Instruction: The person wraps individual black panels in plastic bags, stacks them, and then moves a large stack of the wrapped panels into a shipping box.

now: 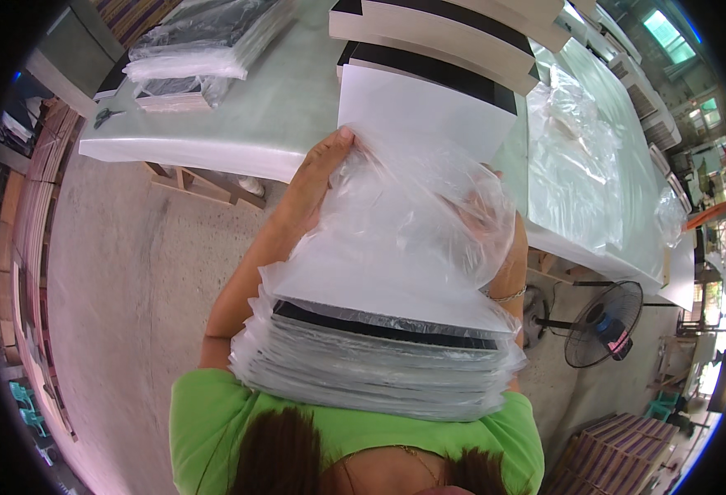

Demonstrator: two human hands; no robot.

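A clear plastic bag (404, 206) stretches between my two hands, above a stack of plastic-wrapped flat boards (379, 371) close against my body. My left hand (317, 177) pinches the bag's far left edge, thumb uppermost. On the other side, my right hand (480, 206) shows through the crinkled film and grips the bag there; its fingers are partly blurred by the plastic. Just past the bag lies a white sheet (429, 111), on top of a pile of black-faced boards (445, 70). Whether the bag's edge overlaps that sheet is hard to tell.
Wrapped packs (189, 62) lie on the table (280, 99) at the far left, with scissors (107, 117) at its corner. Loose plastic film (577, 157) covers the right-hand table. A standing fan (602, 324) is at the right, above stacked striped panels (614, 454).
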